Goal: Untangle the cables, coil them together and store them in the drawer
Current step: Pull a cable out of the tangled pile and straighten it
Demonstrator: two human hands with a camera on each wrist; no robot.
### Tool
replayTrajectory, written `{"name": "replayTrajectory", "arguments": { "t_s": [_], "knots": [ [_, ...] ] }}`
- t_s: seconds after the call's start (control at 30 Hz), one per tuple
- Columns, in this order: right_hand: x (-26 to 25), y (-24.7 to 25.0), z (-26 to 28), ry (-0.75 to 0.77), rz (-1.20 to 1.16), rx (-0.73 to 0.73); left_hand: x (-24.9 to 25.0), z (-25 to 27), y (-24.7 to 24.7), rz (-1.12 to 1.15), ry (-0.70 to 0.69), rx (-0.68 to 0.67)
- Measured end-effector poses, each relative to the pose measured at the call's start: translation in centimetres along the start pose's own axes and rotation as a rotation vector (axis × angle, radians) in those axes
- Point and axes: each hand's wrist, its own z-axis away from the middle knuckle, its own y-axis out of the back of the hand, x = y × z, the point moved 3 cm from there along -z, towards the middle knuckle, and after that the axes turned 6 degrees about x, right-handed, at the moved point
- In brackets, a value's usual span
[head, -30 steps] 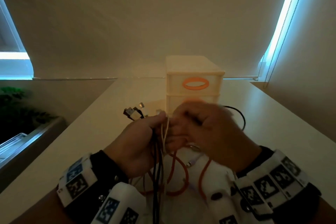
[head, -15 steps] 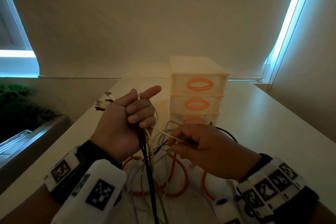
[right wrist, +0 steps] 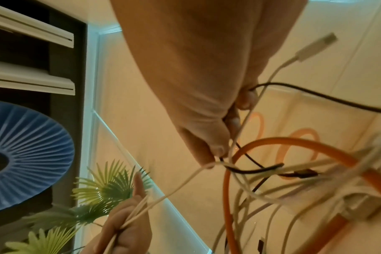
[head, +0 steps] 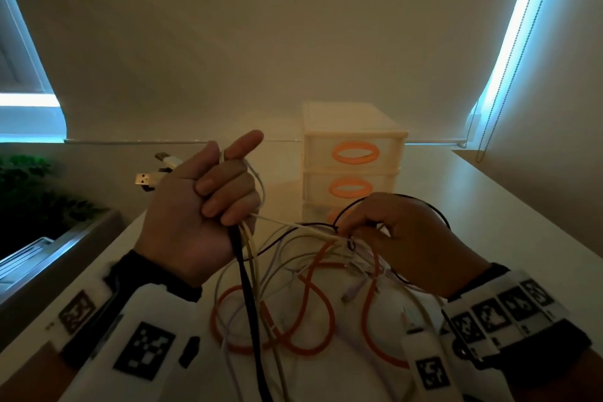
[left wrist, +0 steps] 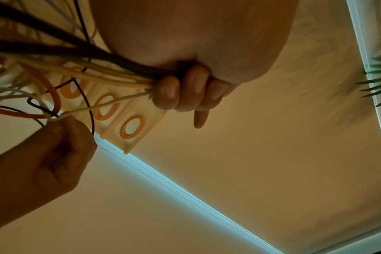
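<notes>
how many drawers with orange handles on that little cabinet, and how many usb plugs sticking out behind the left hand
Orange-handled drawers: 3 on the drawer unit, the lowest partly hidden behind the right hand
USB plugs: 2 visible past the left hand, upper and lower
Total: 5

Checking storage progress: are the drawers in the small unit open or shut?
Shut. On the drawer unit the top two fronts sit flush with the frame; the lowest is mostly hidden behind the right hand.

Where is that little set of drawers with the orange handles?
In the head view, the drawer unit stands on the white table, centre-right, just beyond the right hand and the tangled cables.
</notes>
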Motion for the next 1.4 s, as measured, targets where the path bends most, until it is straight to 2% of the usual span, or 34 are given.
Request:
{"name": "replayTrajectory", "arguments": {
  "t_s": [0.1,0.2,0.3,0.37,0.47,0.57,0.7,0.77,0.8,0.87,0.97,1.03,1.1,1.2,1.27,1.33,1.4],
  "knots": [
    [1.4,0.6,0.0,-0.117,0.008,0.151,1.1,0.1,0.2,0.013,-0.012,-0.044],
    [2.9,0.8,0.1,-0.205,0.072,0.193,2.8,0.3,0.7,0.073,-0.03,-0.101],
    [3.8,1.2,0.3,-0.247,0.122,0.268,2.4,0.3,0.7,0.077,-0.043,-0.062],
    [3.2,1.4,0.3,-0.192,0.154,0.271,1.1,0.2,0.3,0.015,-0.069,0.035],
    [0.4,1.6,0.1,0.021,0.093,0.274,-0.9,0.0,-0.4,-0.093,-0.084,0.112],
    [-2.7,1.2,0.1,0.034,-0.093,0.146,-2.3,-0.2,-0.4,-0.163,-0.059,0.157],
    [-5.9,-1.5,0.2,-0.082,-0.349,-0.114,-3.6,-0.2,-0.4,-0.17,-0.022,0.183],
    [-6.6,-3.1,0.4,-0.148,-0.398,-0.251,-3.7,-0.2,-0.3,-0.159,-0.021,0.191],
    [-6.4,-3.6,0.5,-0.189,-0.415,-0.291,-3.7,-0.2,-0.3,-0.144,-0.02,0.192],
    [-5.6,-4.0,0.7,-0.288,-0.484,-0.269,-3.3,-0.2,-0.1,-0.071,-0.003,0.18],
    [-4.4,-3.4,0.6,-0.256,-0.337,-0.293,-1.7,-0.2,0.3,0.071,0.057,0.034],
    [-3.8,-2.7,0.3,-0.221,-0.235,-0.314,-1.2,0.0,-0.1,0.055,0.106,-0.095],
    [-3.1,-1.7,-0.2,-0.243,-0.203,-0.246,-1.6,0.3,-0.5,-0.009,0.172,-0.187],
    [-2.1,-0.1,-0.4,-0.275,-0.13,-0.05,-3.1,0.3,-1.1,-0.123,0.295,-0.261],
    [-2.0,0.6,-0.2,-0.215,0.028,0.052,-3.8,0.4,-1.0,-0.255,0.346,-0.243],
    [-2.5,0.8,0.0,-0.148,0.169,0.08,-4.3,0.6,-0.6,-0.447,0.359,-0.194],
    [-2.9,0.6,0.1,-0.101,0.2,0.112,-4.6,1.1,-0.6,-0.65,0.342,-0.153]
  ]
}}
